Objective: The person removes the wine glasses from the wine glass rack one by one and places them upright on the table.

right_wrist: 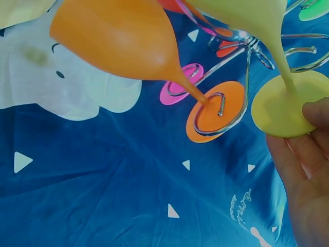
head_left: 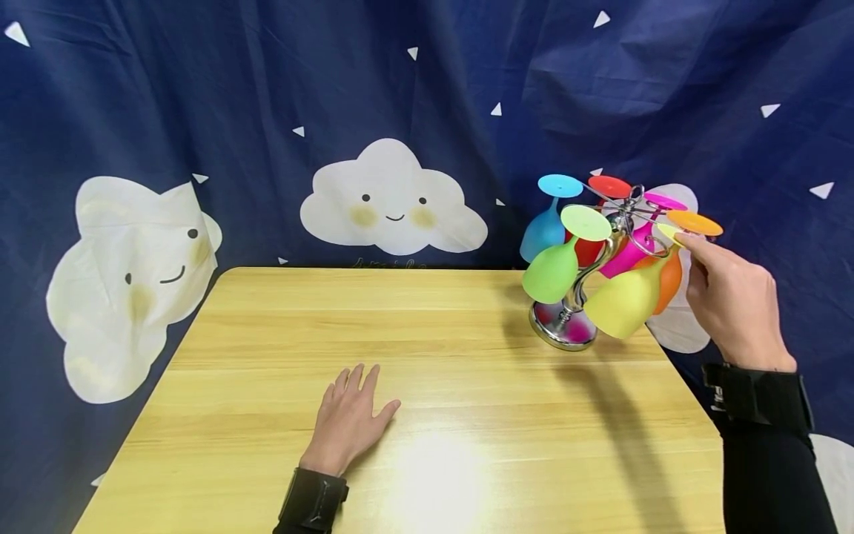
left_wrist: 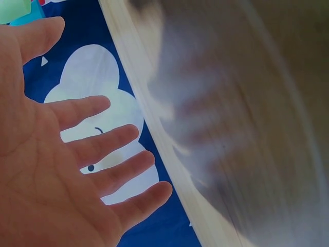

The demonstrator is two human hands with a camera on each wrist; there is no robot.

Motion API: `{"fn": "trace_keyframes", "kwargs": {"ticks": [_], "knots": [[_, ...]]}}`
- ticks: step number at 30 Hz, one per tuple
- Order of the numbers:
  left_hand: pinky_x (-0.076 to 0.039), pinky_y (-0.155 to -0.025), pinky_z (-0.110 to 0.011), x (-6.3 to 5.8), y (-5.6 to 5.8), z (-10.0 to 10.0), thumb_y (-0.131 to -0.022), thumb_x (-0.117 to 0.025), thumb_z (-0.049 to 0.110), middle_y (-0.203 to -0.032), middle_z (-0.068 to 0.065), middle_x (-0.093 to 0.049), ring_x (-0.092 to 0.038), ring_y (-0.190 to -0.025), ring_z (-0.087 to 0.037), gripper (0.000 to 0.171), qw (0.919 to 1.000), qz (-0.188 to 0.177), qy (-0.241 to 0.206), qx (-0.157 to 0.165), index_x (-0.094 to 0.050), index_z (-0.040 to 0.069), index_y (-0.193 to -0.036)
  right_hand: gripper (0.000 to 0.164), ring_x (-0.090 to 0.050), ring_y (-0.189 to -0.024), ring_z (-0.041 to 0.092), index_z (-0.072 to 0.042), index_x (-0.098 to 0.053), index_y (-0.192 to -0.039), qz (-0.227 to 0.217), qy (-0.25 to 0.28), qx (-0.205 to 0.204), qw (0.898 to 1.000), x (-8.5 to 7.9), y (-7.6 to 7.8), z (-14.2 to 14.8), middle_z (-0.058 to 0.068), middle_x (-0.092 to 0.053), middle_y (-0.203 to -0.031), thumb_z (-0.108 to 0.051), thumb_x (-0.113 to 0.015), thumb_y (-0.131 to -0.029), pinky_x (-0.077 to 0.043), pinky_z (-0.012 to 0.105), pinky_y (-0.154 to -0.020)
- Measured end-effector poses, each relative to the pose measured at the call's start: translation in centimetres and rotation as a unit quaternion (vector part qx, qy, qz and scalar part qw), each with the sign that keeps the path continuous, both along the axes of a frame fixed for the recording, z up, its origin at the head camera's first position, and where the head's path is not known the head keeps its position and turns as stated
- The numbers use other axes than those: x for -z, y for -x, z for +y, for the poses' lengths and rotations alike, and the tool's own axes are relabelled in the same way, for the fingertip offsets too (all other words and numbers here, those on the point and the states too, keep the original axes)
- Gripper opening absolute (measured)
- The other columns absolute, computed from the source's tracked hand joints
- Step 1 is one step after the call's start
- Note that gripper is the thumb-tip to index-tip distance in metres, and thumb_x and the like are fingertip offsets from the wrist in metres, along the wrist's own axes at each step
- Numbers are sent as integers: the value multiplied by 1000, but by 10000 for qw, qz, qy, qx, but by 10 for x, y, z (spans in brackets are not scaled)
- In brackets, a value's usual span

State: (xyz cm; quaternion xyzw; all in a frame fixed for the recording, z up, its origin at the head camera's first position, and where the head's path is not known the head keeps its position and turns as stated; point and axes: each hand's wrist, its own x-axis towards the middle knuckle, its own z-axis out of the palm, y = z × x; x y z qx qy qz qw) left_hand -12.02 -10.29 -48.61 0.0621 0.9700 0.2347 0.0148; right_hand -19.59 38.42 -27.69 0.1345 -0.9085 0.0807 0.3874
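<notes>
A chrome goblet rack (head_left: 588, 278) with a round base stands at the table's back right. Coloured goblets hang upside down from its hooks: blue (head_left: 545, 230), green (head_left: 554, 271), red (head_left: 610, 188), pink (head_left: 630, 248) and orange (head_left: 670, 282). My right hand (head_left: 737, 300) pinches the foot of a yellow goblet (head_left: 626, 300), thumb on one face and fingers behind, as the right wrist view shows. That goblet tilts bowl-down beside a hook; whether its stem sits inside the hook I cannot tell. With fingers spread, my left hand (head_left: 347, 423) is over the table's front middle, holding nothing.
The wooden table (head_left: 280, 334) has its back edge near a dark blue curtain (head_left: 260, 81) printed with smiling clouds and white triangles. The rack stands close to the table's right edge. A bright glare spot lies right of the left hand.
</notes>
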Motion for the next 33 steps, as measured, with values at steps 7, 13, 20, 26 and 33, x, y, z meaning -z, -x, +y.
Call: {"fn": "trace_keyframes", "kwargs": {"ticks": [7,13,20,26,33], "knots": [[-30,-128,-71,1,1,1,-106,-63,51,-166,-30,-42,-37,-155,-53,77,10000,88,-12,13,-44,3,-163,37,-30,-55,18,1,-74,-128,540,190,-37,9984,15,-16,-4,16,-50,-68,12,-56,-98,-18,24,-52],[-32,-126,-72,3,1,1,-105,-64,51,-165,-30,-43,-39,-154,-53,78,9999,163,-35,20,-44,3,-163,36,-26,-59,8,1,-76,-128,935,552,-14,9941,36,-24,-7,21,-59,-71,8,-56,-99,-18,23,-55],[-34,-126,-70,3,1,3,-105,-64,52,-165,-30,-43,-40,-153,-51,79,9998,181,-107,30,-43,3,-163,33,-34,-60,-3,4,-75,-130,1237,1225,303,9843,60,-33,-23,32,-76,-103,5,-57,-102,-30,20,-60],[-37,-124,-70,1,1,5,-106,-64,51,-166,-29,-43,-41,-153,-50,77,9996,193,-226,-11,-43,4,-164,26,-28,-69,-27,4,-77,-121,1394,2078,687,9657,89,-37,-39,30,-77,-100,4,-63,-99,-29,15,-60],[-42,-122,-69,0,1,6,-106,-65,50,-167,-25,-43,-41,-155,-45,79,9984,174,-541,-79,-39,6,-166,25,-40,-85,-39,3,-77,-121,721,2779,907,9536,120,-43,-67,27,-80,-98,2,-65,-100,-32,2,-71]]}}
